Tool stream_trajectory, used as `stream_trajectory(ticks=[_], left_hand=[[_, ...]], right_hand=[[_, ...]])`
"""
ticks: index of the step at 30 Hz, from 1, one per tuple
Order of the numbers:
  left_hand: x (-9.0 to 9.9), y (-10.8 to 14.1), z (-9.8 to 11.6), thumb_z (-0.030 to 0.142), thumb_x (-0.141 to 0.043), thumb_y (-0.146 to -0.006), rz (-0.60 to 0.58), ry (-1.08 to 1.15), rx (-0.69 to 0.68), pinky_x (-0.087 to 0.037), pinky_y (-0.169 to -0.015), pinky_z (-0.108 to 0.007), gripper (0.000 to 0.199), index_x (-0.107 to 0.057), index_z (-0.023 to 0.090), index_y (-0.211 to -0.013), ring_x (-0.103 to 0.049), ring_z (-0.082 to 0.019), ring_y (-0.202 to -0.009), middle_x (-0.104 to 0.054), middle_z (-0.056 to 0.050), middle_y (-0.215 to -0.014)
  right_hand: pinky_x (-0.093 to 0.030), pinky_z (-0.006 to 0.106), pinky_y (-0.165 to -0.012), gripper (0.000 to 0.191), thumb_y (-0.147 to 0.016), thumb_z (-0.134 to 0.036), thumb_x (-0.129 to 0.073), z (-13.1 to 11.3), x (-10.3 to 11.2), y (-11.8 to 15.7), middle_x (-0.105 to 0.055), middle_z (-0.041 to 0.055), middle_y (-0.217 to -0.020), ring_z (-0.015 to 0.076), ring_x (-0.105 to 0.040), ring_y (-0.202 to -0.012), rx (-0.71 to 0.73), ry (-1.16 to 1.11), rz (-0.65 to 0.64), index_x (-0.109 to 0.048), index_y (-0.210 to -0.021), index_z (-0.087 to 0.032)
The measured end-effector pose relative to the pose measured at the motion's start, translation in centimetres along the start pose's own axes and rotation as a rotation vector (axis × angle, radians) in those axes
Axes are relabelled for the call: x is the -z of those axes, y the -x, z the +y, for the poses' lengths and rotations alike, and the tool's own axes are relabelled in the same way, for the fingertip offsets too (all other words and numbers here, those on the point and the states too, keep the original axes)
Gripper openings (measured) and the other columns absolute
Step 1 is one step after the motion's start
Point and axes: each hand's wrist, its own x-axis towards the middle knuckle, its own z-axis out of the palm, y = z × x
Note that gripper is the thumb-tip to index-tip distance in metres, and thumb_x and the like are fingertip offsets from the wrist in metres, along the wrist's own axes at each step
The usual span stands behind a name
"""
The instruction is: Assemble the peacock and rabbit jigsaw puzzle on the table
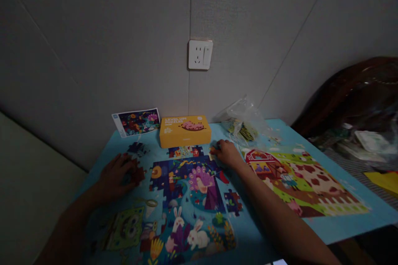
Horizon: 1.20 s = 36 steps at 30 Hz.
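A partly assembled jigsaw puzzle (183, 198) lies on the blue tabletop, showing a peacock and white rabbits. My left hand (116, 176) is at its left edge, thumb and fingers curled around reddish puzzle pieces (139, 174); dim light blurs the exact contact. Beyond the top right corner, my right hand (227, 153) has its fingertips closed on a small puzzle piece (213, 151), partly hidden by the fingers. A joined strip (185, 152) lies above the main section. Another small joined group (233, 202) sits at its right, beneath my right forearm's inner side.
A yellow puzzle box (185, 131) stands at the back, beside a picture card (138, 122) leaning on the wall. Loose dark pieces (138, 148) lie before the card. A clear plastic bag (244, 126) holds more pieces. On the right is a farm puzzle (301, 182).
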Motion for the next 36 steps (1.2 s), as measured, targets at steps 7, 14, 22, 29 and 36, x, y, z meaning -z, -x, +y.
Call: stream_trajectory(ticks=[7, 14, 22, 29, 36], left_hand=[[0.6, -0.3, 1.5, 0.043, -0.066, -0.069, 0.002, -0.029, 0.036, -0.036, -0.108, -0.052, 0.039, -0.061, 0.023, -0.102, -0.041, -0.035, -0.130, -0.055, -0.011, -0.130], [0.7, -0.2, 2.1, 0.035, -0.066, -0.072, -0.002, -0.032, 0.051, -0.036, -0.106, -0.053, 0.040, -0.059, 0.020, -0.109, -0.038, -0.035, -0.132, -0.051, -0.014, -0.133], [0.8, -0.4, 2.3, 0.037, -0.068, -0.068, 0.051, -0.010, 0.059, -0.038, -0.105, -0.054, 0.041, -0.062, 0.024, -0.105, -0.040, -0.038, -0.131, -0.054, -0.012, -0.131], [2.7, -1.5, 7.3, 0.037, -0.053, -0.088, 0.055, 0.436, -0.008, -0.053, -0.075, -0.031, 0.032, -0.058, 0.020, -0.115, -0.063, -0.020, -0.088, -0.065, -0.007, -0.105], [0.4, -1.9, 12.4, 0.033, -0.052, -0.088, -0.175, 0.717, -0.082, -0.049, -0.070, -0.027, 0.032, -0.063, 0.019, -0.115, -0.062, -0.016, -0.073, -0.069, -0.002, -0.084]], right_hand=[[-0.041, 0.033, -0.082, 0.033, -0.090, -0.037, -0.056, -0.9, 0.3, 0.7, -0.068, 0.0199, -0.100, 0.0296, -0.063, -0.096, -0.003, 0.054, -0.004, -0.067, -0.103, -0.009], [-0.042, 0.037, -0.082, 0.041, -0.086, -0.039, -0.061, -1.7, 0.0, 1.5, -0.062, 0.0281, -0.106, 0.0351, -0.059, -0.100, -0.058, 0.079, 0.023, -0.063, -0.104, -0.003], [-0.040, 0.027, -0.065, 0.021, -0.087, -0.034, -0.056, -1.4, 0.4, 1.0, -0.069, 0.0102, -0.086, 0.0208, -0.064, -0.077, -0.083, -0.254, 0.158, -0.057, -0.096, -0.015], [-0.044, 0.025, -0.050, 0.044, -0.078, -0.050, -0.064, -5.6, -1.0, 3.3, -0.063, -0.0043, -0.062, 0.0136, -0.056, -0.048, 0.173, -1.348, -0.188, -0.044, -0.104, -0.022], [-0.045, 0.025, -0.057, 0.036, -0.078, -0.052, -0.068, -9.9, -4.1, 7.1, -0.066, -0.0004, -0.066, 0.0137, -0.061, -0.060, 0.422, -1.235, -0.573, -0.056, -0.084, -0.018]])
